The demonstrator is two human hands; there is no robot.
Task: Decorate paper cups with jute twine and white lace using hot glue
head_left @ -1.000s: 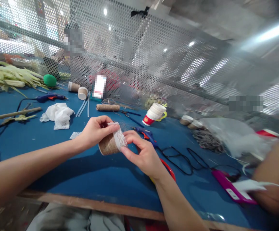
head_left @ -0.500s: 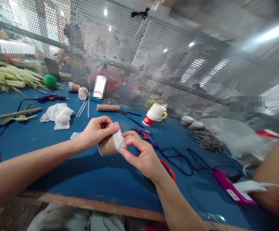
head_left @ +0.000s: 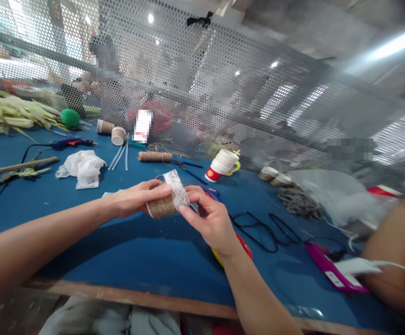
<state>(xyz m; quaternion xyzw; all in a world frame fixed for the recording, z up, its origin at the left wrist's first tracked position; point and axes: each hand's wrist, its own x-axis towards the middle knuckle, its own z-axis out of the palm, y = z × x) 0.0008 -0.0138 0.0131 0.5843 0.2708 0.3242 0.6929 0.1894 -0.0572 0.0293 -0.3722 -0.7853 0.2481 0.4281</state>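
Both my hands hold a small cup wrapped in brown twine above the blue table. My left hand grips the cup's side from the left, fingers stretched along it. My right hand pinches a strip of white lace against the cup's right end. The lace stands up over the rim. A blue glue gun lies just behind my right hand, mostly hidden by it.
A stack of paper cups and a twine spool lie further back. White lace cloth is at left, with sticks and dried leaves. A black cord and pink object lie right. Another person's arm is at far right.
The cup has turned more side-on and the lace strip now stands higher over its rim. My left fingers have straightened along the cup. The view shifted slightly.
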